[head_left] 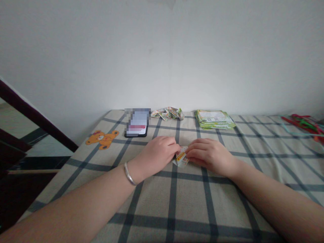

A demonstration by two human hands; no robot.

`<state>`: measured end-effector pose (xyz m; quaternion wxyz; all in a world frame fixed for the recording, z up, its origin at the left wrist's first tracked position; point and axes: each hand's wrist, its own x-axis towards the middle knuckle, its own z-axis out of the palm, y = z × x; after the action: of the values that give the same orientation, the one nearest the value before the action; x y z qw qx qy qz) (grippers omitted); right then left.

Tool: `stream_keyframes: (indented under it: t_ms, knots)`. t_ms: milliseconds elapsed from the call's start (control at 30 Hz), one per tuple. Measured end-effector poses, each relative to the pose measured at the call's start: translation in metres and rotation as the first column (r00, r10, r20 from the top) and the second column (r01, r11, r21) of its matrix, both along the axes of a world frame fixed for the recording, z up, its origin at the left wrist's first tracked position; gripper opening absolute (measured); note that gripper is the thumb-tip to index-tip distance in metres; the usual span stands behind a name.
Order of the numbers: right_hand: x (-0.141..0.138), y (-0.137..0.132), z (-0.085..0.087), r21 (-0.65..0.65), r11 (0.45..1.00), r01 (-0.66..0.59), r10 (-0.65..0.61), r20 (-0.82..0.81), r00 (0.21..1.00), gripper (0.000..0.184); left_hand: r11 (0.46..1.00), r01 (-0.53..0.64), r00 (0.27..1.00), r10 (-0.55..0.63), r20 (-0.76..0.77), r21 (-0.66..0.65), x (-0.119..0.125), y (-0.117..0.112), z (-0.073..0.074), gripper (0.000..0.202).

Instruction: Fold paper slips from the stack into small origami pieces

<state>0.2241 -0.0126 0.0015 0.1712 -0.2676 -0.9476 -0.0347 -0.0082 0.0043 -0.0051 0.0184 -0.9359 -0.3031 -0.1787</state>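
Both hands rest on a checked cloth (177,202) near its middle. My left hand (157,153), with a silver bangle on the wrist, pinches the left side of a small folded printed paper (181,158). My right hand (211,155) pinches its right side, fingers curled together. The paper is white with red and yellow print and lies on the cloth between the fingertips. Most of it is hidden by the fingers.
At the back lie a black phone (136,123), a heap of folded paper pieces (168,113) and a stack of green printed leaflets (214,119). Red and green strips (306,124) lie far right. A bear print (102,139) marks the cloth. The table's left edge drops to the floor.
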Motion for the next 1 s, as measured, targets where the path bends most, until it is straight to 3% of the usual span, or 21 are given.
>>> stream_keyframes:
  t_ms: [167, 400, 600, 733, 1000]
  knots:
    - [0.000, 0.000, -0.001, -0.024, 0.999, 0.025, -0.024, 0.028, 0.999, 0.023, 0.985, 0.100, 0.994, -0.092, 0.060, -0.138, 0.000, -0.001, 0.000, 0.015]
    - [-0.003, -0.003, -0.002, -0.035, 0.996, 0.088, -0.087, 0.022, 0.996, 0.023, 0.975, 0.125, 0.990, -0.110, 0.092, -0.184, 0.000, -0.003, 0.002, 0.016]
    - [-0.006, -0.003, -0.004, -0.063, 0.987, 0.145, -0.145, 0.001, 0.989, 0.021, 0.982, 0.119, 0.991, -0.109, 0.075, -0.146, 0.000, -0.007, 0.006, 0.025]
    - [-0.009, -0.003, -0.004, -0.104, 0.980, 0.172, -0.172, 0.008, 0.985, 0.020, 0.993, 0.079, 0.997, -0.078, 0.008, -0.091, 0.002, -0.007, 0.002, 0.012]
    - [-0.008, -0.005, 0.001, -0.153, 0.953, 0.262, -0.261, 0.030, 0.965, 0.020, 0.998, 0.033, 0.999, -0.032, 0.024, -0.047, 0.003, -0.008, 0.000, 0.008]
